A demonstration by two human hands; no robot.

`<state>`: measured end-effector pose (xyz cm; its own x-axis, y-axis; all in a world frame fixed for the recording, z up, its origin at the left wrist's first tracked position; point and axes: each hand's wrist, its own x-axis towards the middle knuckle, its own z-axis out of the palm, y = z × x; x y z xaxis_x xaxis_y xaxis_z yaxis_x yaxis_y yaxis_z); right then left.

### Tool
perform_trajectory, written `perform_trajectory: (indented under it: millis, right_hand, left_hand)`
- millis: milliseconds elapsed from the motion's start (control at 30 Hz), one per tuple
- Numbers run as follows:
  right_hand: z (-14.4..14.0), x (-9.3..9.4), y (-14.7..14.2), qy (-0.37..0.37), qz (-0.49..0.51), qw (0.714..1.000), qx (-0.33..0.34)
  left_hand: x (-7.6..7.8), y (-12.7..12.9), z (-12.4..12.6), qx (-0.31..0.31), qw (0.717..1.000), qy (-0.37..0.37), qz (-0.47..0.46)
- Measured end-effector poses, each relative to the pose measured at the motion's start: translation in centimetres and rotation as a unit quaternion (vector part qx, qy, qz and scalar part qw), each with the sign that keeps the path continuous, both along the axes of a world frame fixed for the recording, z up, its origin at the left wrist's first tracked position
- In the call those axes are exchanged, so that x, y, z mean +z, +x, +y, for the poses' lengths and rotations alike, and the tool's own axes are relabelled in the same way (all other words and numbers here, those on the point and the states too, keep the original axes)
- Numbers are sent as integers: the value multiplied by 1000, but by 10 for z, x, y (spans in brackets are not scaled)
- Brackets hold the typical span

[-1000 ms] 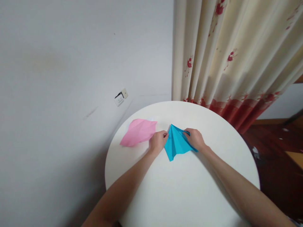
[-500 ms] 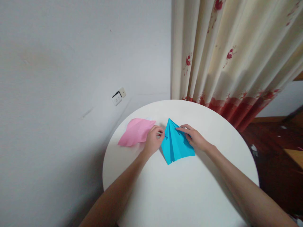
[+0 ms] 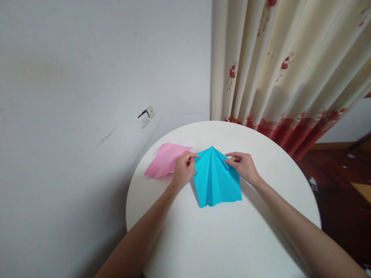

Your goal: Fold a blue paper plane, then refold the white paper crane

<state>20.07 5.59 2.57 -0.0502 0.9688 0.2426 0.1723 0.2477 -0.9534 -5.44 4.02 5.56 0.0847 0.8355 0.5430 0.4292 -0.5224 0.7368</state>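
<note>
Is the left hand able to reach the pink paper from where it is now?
Probably yes. The left hand pinches the blue paper's left edge, and the pink paper lies flat right beside it on the table. Nothing stands between them.

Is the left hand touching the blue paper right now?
Touching. In the head view the left hand has its fingertips pinched on the upper left edge of the blue paper, which lies on the table.
</note>
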Motion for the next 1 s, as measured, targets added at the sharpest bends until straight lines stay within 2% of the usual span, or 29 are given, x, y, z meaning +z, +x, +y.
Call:
perform_trajectory:
  millis: [67, 167, 233, 367, 600, 767, 833, 933, 1000]
  right_hand:
    - [1, -2, 2, 5, -18, 1000, -22]
    - [2, -1, 4, 35, -35, 997, -55]
    - [3, 2, 7, 45, -24, 997, -59]
    - [4, 9, 12, 40, 17, 997, -56]
    - [2, 16, 11, 31, 41, 994, -95]
    - [-2, 23, 7, -2, 83, 995, -57]
    - [-3, 24, 8, -11, 85, 995, -43]
    - [0, 24, 11, -13, 85, 996, -34]
    - [5, 27, 13, -29, 89, 996, -10]
  left_hand:
    - [0, 1, -1, 5, 1000, -7, -17]
    - [-3, 0, 1, 45, 999, -18, -22]
    - [-3, 0, 1, 69, 997, -33, -28]
    - [0, -1, 1, 71, 994, -56, -57]
    - [-3, -5, 6, 23, 968, -162, -192]
    - [1, -6, 2, -52, 918, -245, -306]
    - [0, -6, 0, -62, 909, -280, -302]
    - [-1, -8, 3, -42, 934, -269, -232]
    - [4, -7, 10, -57, 947, -256, -187]
